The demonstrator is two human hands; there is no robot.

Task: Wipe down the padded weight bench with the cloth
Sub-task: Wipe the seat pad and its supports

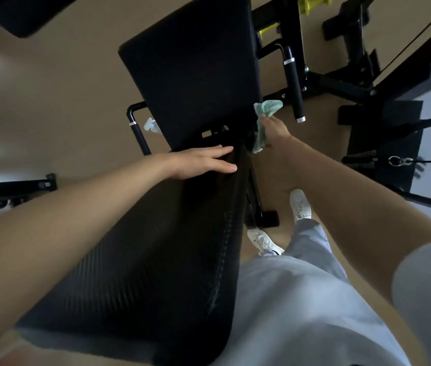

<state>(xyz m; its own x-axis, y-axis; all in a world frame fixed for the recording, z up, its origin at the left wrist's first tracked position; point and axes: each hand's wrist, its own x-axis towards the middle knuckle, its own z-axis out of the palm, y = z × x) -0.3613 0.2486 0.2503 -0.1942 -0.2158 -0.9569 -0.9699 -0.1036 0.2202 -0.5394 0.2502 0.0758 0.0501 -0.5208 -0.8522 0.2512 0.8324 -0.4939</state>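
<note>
The black padded weight bench fills the middle of the view, with a long backrest pad [151, 265] near me and a seat pad [193, 75] farther away. My left hand [203, 162] lies flat, fingers spread, on the far end of the backrest pad by the gap between the pads. My right hand [275, 126] grips a pale green cloth [264, 114] at the right edge of the seat pad near its lower corner. Part of the cloth hangs down below the hand.
A black machine frame with a chrome-tipped handle [294, 83] stands right of the seat pad. Cables and a carabiner [400, 161] run at the right. My white shoes [300, 204] stand on the tan floor right of the bench. A side handle [136, 128] sticks out left.
</note>
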